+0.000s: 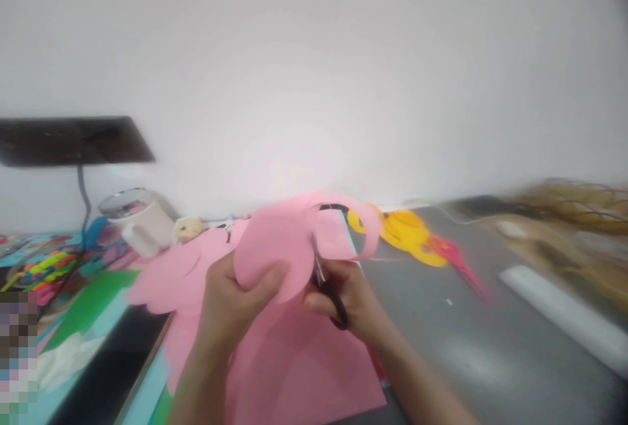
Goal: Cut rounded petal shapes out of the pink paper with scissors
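Observation:
My left hand (240, 294) grips a round piece of pink paper (275, 252), its thumb lying on the front. In my right hand (341, 291) are black-handled scissors (333, 301), their blades pointing up at the right edge of the round piece. A curled strip of pink paper (370, 222) loops from behind the round piece over to the right of the blades. Below both hands lies a large pink sheet (309, 373). More pink paper shapes (171, 274) lie left of my left hand.
Yellow paper shapes (407, 232) and pink scissors (458, 261) lie on the grey table (432, 327). A white roll (559, 314) is at the right. On the left are a white mug (150, 225), green paper (93, 301), a black panel (118, 359) and colourful small items.

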`<move>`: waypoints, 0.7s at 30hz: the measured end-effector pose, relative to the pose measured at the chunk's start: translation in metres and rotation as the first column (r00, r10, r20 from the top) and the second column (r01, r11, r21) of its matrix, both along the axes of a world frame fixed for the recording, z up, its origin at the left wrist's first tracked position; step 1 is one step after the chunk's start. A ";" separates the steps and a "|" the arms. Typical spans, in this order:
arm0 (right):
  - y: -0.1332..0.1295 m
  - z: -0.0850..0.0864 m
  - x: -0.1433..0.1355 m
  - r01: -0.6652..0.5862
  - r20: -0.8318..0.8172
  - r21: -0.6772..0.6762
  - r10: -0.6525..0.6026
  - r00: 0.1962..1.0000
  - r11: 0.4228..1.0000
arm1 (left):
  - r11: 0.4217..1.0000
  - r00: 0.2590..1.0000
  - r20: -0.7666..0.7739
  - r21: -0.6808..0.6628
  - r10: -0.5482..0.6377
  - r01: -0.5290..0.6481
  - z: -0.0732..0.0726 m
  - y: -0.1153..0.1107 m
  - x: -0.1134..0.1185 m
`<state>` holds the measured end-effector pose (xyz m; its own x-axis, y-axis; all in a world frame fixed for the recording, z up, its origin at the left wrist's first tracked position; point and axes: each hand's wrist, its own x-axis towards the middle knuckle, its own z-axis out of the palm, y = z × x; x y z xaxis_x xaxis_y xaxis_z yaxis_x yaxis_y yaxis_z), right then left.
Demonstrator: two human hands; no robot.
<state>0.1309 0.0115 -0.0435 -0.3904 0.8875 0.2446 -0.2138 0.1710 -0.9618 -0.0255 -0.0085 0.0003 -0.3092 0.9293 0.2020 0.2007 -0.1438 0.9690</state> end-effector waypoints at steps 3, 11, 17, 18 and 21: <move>0.000 0.000 0.000 0.003 0.013 0.014 -0.003 1.000 1.000 | 1.000 1.000 -0.022 0.023 0.009 -0.008 0.001 0.000 0.000; -0.002 0.003 0.000 -0.004 0.004 0.009 0.004 1.000 1.000 | 1.000 1.000 -0.027 0.012 -0.001 0.002 -0.001 0.001 -0.003; -0.002 0.002 -0.001 0.009 0.037 -0.002 -0.009 0.999 1.000 | 1.000 0.999 -0.041 -0.012 -0.003 0.003 0.004 0.001 0.001; -0.001 0.002 -0.001 0.016 0.045 -0.001 -0.016 0.999 1.000 | 1.000 0.999 -0.037 -0.021 -0.022 0.021 0.005 0.001 0.003; -0.001 0.002 -0.001 0.035 0.055 0.008 -0.035 0.998 0.999 | 0.997 0.998 -0.029 -0.057 -0.055 0.053 0.007 0.001 0.006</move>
<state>0.1297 0.0108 -0.0414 -0.3720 0.8993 0.2298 -0.1548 0.1840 -0.9707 -0.0194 -0.0080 0.0070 -0.2525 0.9547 0.1577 0.2238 -0.1010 0.9694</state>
